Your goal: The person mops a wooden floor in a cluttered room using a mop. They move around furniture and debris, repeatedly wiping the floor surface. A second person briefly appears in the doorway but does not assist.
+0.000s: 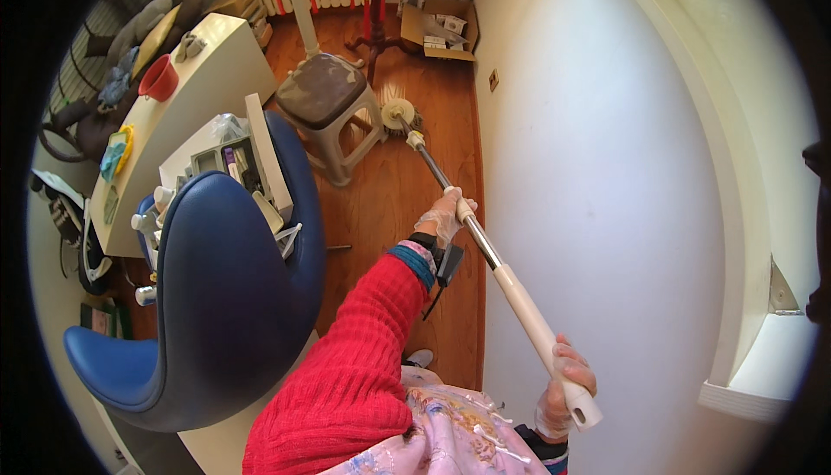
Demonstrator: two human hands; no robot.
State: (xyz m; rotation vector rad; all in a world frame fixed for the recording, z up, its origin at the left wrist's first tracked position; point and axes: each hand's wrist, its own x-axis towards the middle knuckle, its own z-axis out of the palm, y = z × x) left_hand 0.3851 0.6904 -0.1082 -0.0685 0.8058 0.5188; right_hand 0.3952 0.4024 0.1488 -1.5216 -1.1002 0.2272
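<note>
A spin mop with a steel and cream pole slants from lower right up to its round head, whose pale strands lie on the wooden floor. Around the middle of the pole, my left hand is closed in a clear plastic glove. My right hand, also gloved, is wrapped round the thick cream grip near the pole's end. The mop head sits just right of a plastic stool with a worn brown seat.
A blue chair stands at left, holding a drawer of small items. Behind it is a white cabinet with a red bucket. An open cardboard box lies by the far wall. The white wall borders the right.
</note>
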